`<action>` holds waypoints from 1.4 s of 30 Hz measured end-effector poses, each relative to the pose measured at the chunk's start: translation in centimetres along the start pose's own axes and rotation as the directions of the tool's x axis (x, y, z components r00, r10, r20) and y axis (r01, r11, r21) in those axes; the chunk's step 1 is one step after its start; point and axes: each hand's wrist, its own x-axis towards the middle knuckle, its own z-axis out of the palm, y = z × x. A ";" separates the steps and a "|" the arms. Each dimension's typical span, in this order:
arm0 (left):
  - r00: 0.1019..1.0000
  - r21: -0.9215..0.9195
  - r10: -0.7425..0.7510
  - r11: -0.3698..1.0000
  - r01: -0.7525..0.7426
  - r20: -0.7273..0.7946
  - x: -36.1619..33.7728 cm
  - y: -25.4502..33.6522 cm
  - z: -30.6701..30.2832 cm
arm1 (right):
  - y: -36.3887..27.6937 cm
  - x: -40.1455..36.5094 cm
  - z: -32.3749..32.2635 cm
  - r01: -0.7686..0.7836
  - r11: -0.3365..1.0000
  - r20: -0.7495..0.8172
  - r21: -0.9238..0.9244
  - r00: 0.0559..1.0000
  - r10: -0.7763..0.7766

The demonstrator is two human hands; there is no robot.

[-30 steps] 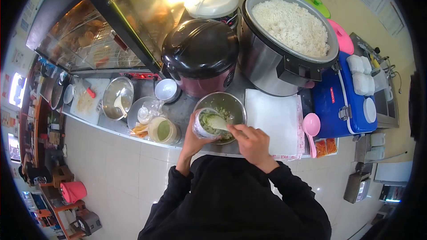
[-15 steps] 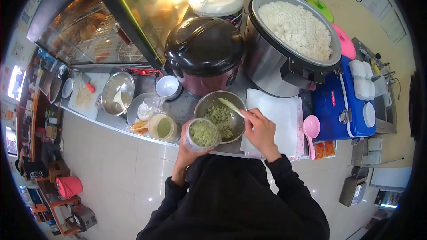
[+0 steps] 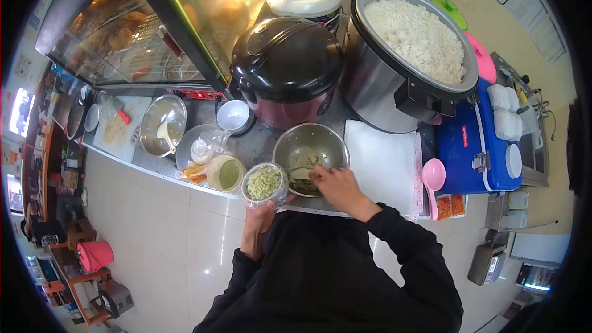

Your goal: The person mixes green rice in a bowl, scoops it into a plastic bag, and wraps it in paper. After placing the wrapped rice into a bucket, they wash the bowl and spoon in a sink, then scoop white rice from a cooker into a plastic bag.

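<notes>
1. The right hand (image 3: 338, 189) is pinching a pale paddle (image 3: 301, 173), its blade pointing left inside the steel mixing bowl (image 3: 333, 143).
2. The left hand (image 3: 259, 214) is gripping a clear plastic cup (image 3: 280, 193) of pale-green chopped bits (image 3: 263, 183), just left of the bowl.
3. The blade is lying between right hand and cup.

The person wears a black top (image 3: 320, 271) of plain, dull cloth, which covers all the trunk that is in view. The left sleeve (image 3: 225, 293) and the right sleeve (image 3: 410, 250) are long, of the same black colour and rather loose, with soft folds in the fabric. Both finish close to the wrist. The left hand (image 3: 261, 214) and the right hand (image 3: 340, 190) are bare. Over the trunk, the cloth is so dark that its seams are difficult to distinguish.
</notes>
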 end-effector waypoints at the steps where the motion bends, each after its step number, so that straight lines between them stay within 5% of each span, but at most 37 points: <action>1: 1.000 0.002 -0.008 1.000 0.008 -0.010 -0.1 -0.1 0.0 | 0.6 -0.5 -0.4 -0.028 0.999 -0.005 0.034 1.000 0.028; 10: 0.993 0.002 -0.111 0.994 0.111 0.028 0.4 -1.6 0.3 | 3.9 0.1 2.0 -0.376 0.927 -0.159 0.010 0.914 0.373; 13: 0.994 -0.017 -0.106 0.994 0.106 0.023 0.5 -2.2 0.7 | 1.3 -1.1 0.8 -0.426 0.898 -0.015 0.110 0.903 0.430; 16: 0.998 -0.016 -0.055 0.998 0.055 0.005 0.9 -2.4 1.5 | -1.6 -0.9 1.0 -0.453 0.885 0.087 0.108 0.891 0.446; 23: 0.999 0.082 -0.048 0.995 0.049 -0.019 0.6 -1.0 0.6 | -5.4 -0.1 1.3 -0.372 0.894 -0.016 0.250 0.922 0.388; 30: 0.999 0.245 0.007 0.969 0.001 -0.032 0.3 0.0 -1.0 | -3.8 -1.1 0.2 -0.393 0.705 -0.058 0.590 0.851 0.522; 33: 0.975 0.481 0.116 0.877 -0.011 -0.189 -0.4 0.6 -0.6 | -2.0 -1.8 0.6 -0.399 0.608 -0.037 0.686 0.815 0.578; 36: 0.976 0.662 0.201 0.743 -0.095 -0.084 0.5 2.1 3.2 | -0.7 -2.5 -1.1 -0.346 0.588 -0.136 0.731 0.770 0.623; 39: 0.936 0.874 0.311 0.394 -0.286 0.166 2.7 2.1 5.2 | -0.6 -2.3 -5.3 -0.332 0.554 -0.134 0.764 0.758 0.639; 42: 0.923 0.904 0.329 0.301 -0.303 0.200 4.2 1.0 6.9 | -1.1 -2.1 -5.9 -0.287 0.642 -0.254 0.711 0.747 0.615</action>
